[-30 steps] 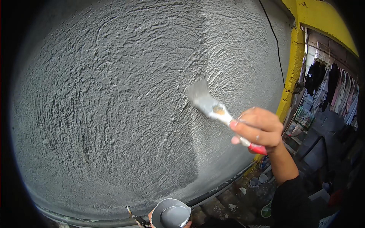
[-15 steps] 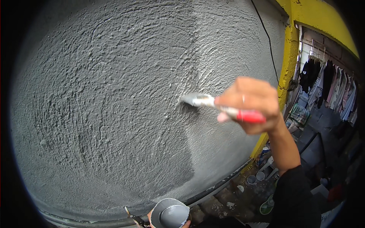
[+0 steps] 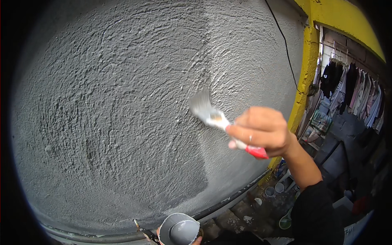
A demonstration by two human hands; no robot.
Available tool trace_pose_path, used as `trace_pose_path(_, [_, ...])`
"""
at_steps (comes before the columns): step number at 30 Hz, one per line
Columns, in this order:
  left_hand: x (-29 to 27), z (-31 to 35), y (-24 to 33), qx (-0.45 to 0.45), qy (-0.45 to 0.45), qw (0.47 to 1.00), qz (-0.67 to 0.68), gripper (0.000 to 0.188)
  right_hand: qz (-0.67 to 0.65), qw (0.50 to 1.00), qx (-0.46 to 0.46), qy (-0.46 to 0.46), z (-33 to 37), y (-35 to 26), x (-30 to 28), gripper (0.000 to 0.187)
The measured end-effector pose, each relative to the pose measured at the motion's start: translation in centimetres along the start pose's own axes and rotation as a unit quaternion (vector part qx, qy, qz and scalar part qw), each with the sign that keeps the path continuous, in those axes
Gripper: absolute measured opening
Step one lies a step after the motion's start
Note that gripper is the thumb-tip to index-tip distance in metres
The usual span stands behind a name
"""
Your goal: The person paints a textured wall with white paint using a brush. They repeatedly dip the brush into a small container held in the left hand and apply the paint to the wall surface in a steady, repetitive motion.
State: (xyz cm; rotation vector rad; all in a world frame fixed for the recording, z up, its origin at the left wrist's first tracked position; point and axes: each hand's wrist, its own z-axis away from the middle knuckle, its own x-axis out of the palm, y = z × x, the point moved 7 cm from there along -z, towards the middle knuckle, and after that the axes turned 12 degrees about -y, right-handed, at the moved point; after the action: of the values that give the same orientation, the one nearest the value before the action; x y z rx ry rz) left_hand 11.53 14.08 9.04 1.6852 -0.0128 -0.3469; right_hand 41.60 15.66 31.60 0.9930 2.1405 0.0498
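My right hand (image 3: 263, 128) grips a paintbrush (image 3: 218, 119) by its white handle, which ends in red. Its grey-coated bristles fan upward at the wall (image 3: 122, 122), along the border between a darker grey painted area on the left and a lighter area on the right. At the lower edge, my left hand (image 3: 197, 241) holds a round paint container (image 3: 179, 228) with grey paint inside; only bits of its fingers show round the rim. Next to it is a thin dark stick-like thing (image 3: 141, 229) with a pale tip; whether the hand holds it is unclear.
A dark pipe (image 3: 228, 200) runs along the wall's foot. A black cable (image 3: 286, 45) hangs down the wall's right side, near a yellow post (image 3: 307, 61). Beyond hang several clothes (image 3: 355, 90). Small pots (image 3: 279, 188) and a green-rimmed container (image 3: 286, 221) stand on the floor.
My right hand has moved down and slightly left, and the brush has swung from bristles pointing down to bristles pointing up. The container has shifted slightly left in view.
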Motion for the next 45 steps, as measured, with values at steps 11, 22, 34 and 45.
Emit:
trace_pose_path(11, [-0.7,0.9,-0.3,0.017,0.016,1.000,-0.014,0.094,-0.015,1.000,-0.002,-0.014,-2.7,1.9,-1.7,0.026])
trace_pose_path(22, [-1.6,1.8,-0.5,0.039,0.042,0.998,0.008,0.097,0.043,0.997,-0.027,0.053,-1.9,0.6,-1.1,0.026])
trace_pose_path(34, [-1.1,1.7,-0.4,0.012,0.024,0.999,-0.023,0.105,-0.251,0.923,0.201,0.211,1.0,2.2,-0.3,0.011])
trace_pose_path(45, [-1.6,1.6,-0.1,0.000,0.029,0.999,-0.028,0.097,-0.074,0.950,0.181,0.245,1.2,0.2,-1.6,0.016])
